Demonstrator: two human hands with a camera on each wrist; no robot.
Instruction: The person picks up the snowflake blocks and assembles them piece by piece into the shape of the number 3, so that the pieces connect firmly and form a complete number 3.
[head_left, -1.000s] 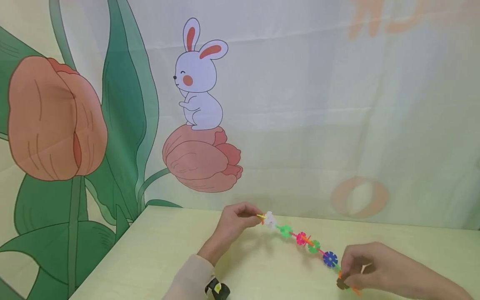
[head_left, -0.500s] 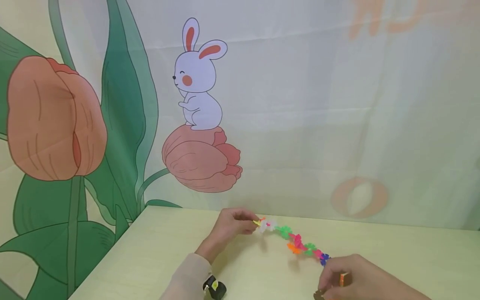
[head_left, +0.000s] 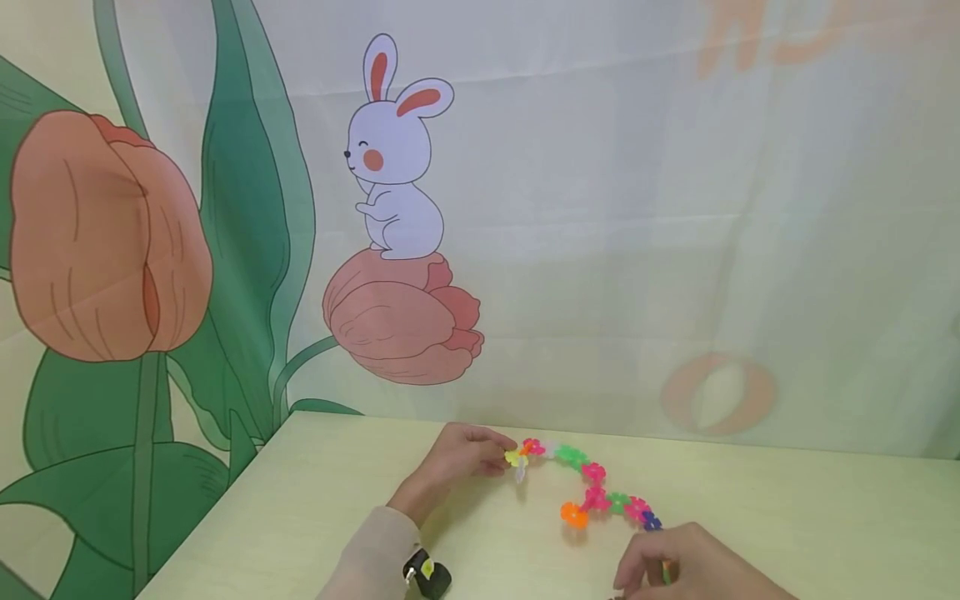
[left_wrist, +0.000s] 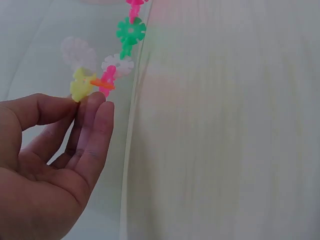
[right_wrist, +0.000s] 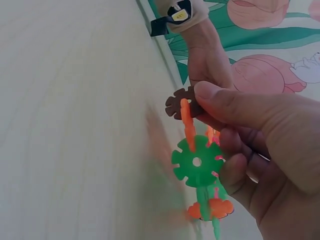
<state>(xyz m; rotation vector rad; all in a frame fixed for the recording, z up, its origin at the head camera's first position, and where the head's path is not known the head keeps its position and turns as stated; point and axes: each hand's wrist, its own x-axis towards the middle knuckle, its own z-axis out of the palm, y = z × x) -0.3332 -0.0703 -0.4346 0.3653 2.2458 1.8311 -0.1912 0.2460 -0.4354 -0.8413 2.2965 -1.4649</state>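
A chain of notched plastic snowflake discs [head_left: 572, 456] arches between my two hands over the table. My left hand [head_left: 465, 452] pinches the yellow disc [left_wrist: 81, 86] at the chain's left end, thumb against fingers. Beside it are a clear disc [left_wrist: 78, 51], a pink one and an orange one. An orange disc [head_left: 574, 515] sticks out toward me from the chain's middle. At the other end, my right hand [head_left: 693, 567] holds a brown disc [right_wrist: 175, 105] between thumb and forefinger. An orange disc links that to a large green disc [right_wrist: 190, 172]. In the head view my right hand hides this end.
The pale wooden table [head_left: 262, 533] runs back to a printed cloth backdrop [head_left: 585, 208] with a rabbit and tulips. A black wrist strap [head_left: 429, 573] sits at my left sleeve [head_left: 375, 550].
My right hand has moved left and nearer to me, and my left hand has dropped slightly. The chain has gone from almost straight to a bent arch, with its orange disc swung outward.
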